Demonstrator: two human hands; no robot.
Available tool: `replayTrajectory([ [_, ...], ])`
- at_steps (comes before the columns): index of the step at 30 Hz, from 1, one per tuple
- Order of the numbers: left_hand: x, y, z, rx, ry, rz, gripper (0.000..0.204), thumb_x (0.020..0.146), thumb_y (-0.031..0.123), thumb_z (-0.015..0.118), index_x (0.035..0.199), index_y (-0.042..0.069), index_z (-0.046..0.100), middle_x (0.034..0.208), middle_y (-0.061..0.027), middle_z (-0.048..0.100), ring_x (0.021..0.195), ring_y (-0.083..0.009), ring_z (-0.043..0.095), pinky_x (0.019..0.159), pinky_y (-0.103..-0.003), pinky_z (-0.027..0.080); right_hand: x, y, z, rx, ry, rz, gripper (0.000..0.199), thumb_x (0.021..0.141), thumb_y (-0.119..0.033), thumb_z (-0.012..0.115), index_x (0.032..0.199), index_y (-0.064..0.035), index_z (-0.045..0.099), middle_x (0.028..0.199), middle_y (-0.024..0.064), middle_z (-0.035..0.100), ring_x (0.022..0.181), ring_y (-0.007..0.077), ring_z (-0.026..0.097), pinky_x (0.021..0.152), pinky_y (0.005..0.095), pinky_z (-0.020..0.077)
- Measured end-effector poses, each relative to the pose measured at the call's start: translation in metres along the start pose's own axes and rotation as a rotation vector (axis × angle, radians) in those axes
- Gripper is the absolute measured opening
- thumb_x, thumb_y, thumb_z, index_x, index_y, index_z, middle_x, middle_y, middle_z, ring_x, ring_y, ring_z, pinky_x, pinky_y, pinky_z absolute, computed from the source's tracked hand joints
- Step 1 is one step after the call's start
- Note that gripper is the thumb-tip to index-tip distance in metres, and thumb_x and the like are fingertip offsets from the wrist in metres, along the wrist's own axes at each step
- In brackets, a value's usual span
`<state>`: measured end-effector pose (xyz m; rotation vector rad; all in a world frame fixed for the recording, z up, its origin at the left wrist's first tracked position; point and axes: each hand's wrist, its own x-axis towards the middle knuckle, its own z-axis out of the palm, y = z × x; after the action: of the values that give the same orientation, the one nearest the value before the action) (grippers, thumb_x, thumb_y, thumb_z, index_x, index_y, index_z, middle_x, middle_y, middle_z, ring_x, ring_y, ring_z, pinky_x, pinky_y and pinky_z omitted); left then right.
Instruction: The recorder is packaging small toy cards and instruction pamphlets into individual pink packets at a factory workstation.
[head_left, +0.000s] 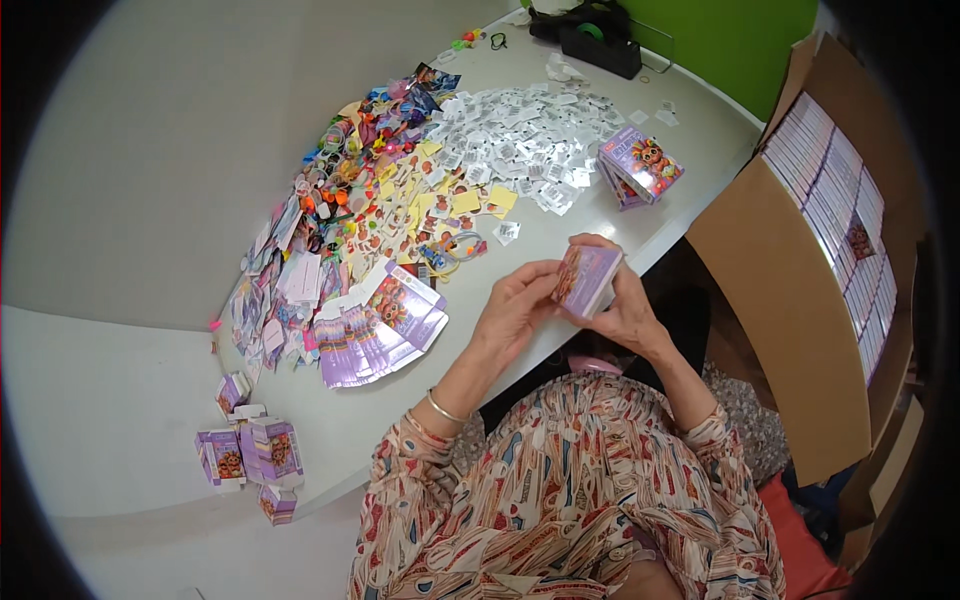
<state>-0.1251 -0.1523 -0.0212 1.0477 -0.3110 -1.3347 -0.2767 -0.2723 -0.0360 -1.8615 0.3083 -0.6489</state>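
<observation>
Both hands hold a small purple cardboard box [595,275] with a picture on its front, above the table's near edge. My left hand [518,308] grips its left side, with thumb and fingers closed on it. Around the right side and the bottom wraps my right hand [632,312]. Left of the hands, a fanned stack of flat purple cartons [375,335] lies on the table. Two or so similar boxes [642,165] are stacked farther off, beyond my right hand.
Silvery-white packets [525,140] form a big heap, beside yellow and printed cutouts [420,205] and colourful trinkets [340,170]. More purple boxes [270,450] stand at the left. A black tape dispenser [600,45] sits at the back. At right, a large carton [790,320] holds rows of boxes.
</observation>
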Motion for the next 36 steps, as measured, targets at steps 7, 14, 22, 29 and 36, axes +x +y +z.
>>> replayTrajectory([
  [7,0.061,0.029,-0.078,1.594,0.49,0.78,0.027,0.08,0.026,0.072,0.095,0.005,0.067,0.101,-0.0062,0.063,0.089,-0.0226,0.055,0.084,-0.038,0.041,0.008,-0.012,-0.021,-0.318,0.151,0.172,0.077,0.064,-0.033,0.079,0.125,0.0004,0.045,0.096,0.0175,0.062,0.094,0.0328,0.061,0.085,0.0391,0.0479],
  [14,0.079,0.016,-0.077,1.575,0.595,0.667,0.016,0.073,0.023,0.071,0.082,0.011,0.065,0.104,-0.0049,0.06,0.108,-0.03,0.044,0.09,-0.048,0.029,0.003,-0.001,-0.018,-0.534,0.192,0.048,0.078,0.065,-0.035,0.076,0.127,0.0013,0.045,0.113,0.0204,0.057,0.101,0.0344,0.057,0.085,0.0409,0.0471],
  [22,0.055,0.051,-0.031,1.221,0.415,0.816,0.008,0.076,0.012,0.071,0.076,0.007,0.065,0.107,-0.0098,0.061,0.1,-0.0259,0.054,0.091,-0.036,0.036,0.007,-0.01,-0.021,-0.845,0.016,0.113,0.074,0.064,-0.036,0.074,0.122,0.0015,0.047,0.097,0.0176,0.054,0.094,0.0339,0.053,0.083,0.0419,0.0466],
  [29,0.027,0.02,-0.003,1.663,0.252,0.911,0.011,0.079,0.015,0.069,0.087,0.009,0.071,0.115,-0.0098,0.058,0.102,-0.027,0.053,0.095,-0.038,0.035,0.009,-0.012,-0.011,-0.824,-0.036,0.097,0.069,0.065,-0.037,0.072,0.117,0.0015,0.049,0.093,0.0165,0.054,0.091,0.0329,0.054,0.079,0.0414,0.0476],
  [36,0.089,0.073,-0.061,1.005,0.113,0.474,0.021,0.084,0.02,0.067,0.096,0.003,0.072,0.114,-0.014,0.06,0.107,-0.0222,0.055,0.088,-0.034,0.043,0.009,-0.008,-0.013,-0.8,-0.019,0.113,0.063,0.064,-0.036,0.072,0.109,0.001,0.049,0.092,0.0172,0.056,0.09,0.0342,0.057,0.078,0.043,0.0487],
])
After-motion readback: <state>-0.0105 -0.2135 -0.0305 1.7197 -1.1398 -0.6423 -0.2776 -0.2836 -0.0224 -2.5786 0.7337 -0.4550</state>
